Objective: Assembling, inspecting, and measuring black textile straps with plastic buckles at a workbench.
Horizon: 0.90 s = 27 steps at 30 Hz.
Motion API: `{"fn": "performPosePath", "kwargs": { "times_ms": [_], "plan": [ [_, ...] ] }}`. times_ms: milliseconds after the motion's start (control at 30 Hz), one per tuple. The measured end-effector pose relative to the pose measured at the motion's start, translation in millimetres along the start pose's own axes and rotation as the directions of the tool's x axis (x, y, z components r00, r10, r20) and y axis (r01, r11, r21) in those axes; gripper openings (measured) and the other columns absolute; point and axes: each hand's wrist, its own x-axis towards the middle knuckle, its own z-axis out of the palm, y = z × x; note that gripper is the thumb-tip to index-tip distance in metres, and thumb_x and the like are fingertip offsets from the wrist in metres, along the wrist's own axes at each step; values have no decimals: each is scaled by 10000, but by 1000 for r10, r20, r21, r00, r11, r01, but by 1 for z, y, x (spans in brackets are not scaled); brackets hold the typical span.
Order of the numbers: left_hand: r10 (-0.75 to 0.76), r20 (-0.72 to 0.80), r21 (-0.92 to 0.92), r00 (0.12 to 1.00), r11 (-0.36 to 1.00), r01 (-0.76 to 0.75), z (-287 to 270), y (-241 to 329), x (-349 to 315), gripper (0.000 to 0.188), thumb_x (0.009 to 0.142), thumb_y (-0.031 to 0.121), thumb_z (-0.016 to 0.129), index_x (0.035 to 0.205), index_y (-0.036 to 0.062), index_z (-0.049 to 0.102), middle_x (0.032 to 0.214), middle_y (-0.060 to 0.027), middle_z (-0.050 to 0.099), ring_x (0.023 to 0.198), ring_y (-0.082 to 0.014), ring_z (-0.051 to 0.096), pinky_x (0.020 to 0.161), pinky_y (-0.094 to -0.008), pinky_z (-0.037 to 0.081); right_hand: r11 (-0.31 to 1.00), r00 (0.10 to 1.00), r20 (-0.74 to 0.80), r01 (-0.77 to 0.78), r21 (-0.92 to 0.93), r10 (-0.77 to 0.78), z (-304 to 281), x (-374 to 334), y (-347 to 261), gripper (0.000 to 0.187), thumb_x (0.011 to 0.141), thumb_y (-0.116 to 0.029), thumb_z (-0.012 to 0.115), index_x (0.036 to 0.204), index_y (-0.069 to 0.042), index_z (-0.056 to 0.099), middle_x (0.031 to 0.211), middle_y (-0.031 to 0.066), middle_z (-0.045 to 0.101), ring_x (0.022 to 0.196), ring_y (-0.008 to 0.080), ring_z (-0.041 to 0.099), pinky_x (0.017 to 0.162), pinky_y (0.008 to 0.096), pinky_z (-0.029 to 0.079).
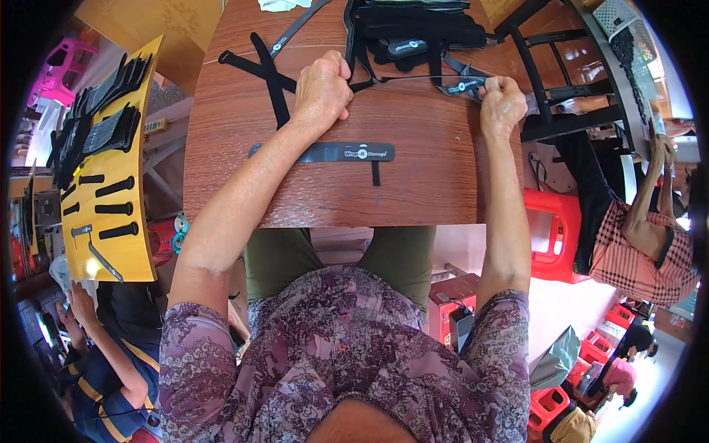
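My left hand (323, 92) is closed in a fist over the table, and black strap material comes out beside its fingers. My right hand (504, 107), fingers pinched together, grips the end of a grey printed strap (464, 87). A thin dark strand, seen nearly edge-on, runs taut between the two hands. Below them a grey strap with white print (362, 153) lies across the table, partly hidden by my left forearm. A short black tab (376, 174) sticks out beneath it. Left of my left hand, black straps (270, 81) lie crossed.
A pile of black straps (421, 29) covers the far side of the brown table (413, 196). On the left, a yellow table (144, 255) holds stacked and loose straps. A black metal frame (565, 92) and a red stool (557, 236) stand right. Other people work on both sides.
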Motion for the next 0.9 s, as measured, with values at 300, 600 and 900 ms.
{"fn": "performPosePath", "kwargs": {
  "times_ms": [300, 600, 900],
  "plan": [
    [6, -18, 24, 1000, 1000, -5, 1, 3, -4, 169, 714, -86, 513, 839, 26, 526, 591, -125, 583, 434, -212, 589, 442, -332, 462, 978, 999, 25, 52, -201, -48, -1, -4, -2, 106, 781, -83, 605, 748, 5, 654, 592, 52, 635, 579, 116, 602, 609, 274, 476],
    [467, 95, 563, 879, 703, -434, 16, -20, -1, 389, 783, 0, 475, 1076, 167, 670, 775, -167, 660, 717, -313, 644, 628, -432, 514, 990, 993, 115, -22, -140, 39, -7, -7, -8, 129, 760, -110, 605, 748, 3, 665, 601, 53, 649, 584, 130, 594, 638, 291, 469],
    [388, 117, 533, 914, 752, -388, 16, -18, -2, 363, 817, 17, 456, 1023, 184, 704, 769, -139, 672, 687, -290, 645, 635, -398, 527, 982, 995, 39, -88, -167, 96, 3, -6, -12, 134, 750, -147, 618, 700, -31, 662, 616, 93, 655, 669, 268, 638, 728, 397, 470]
  ]
}}
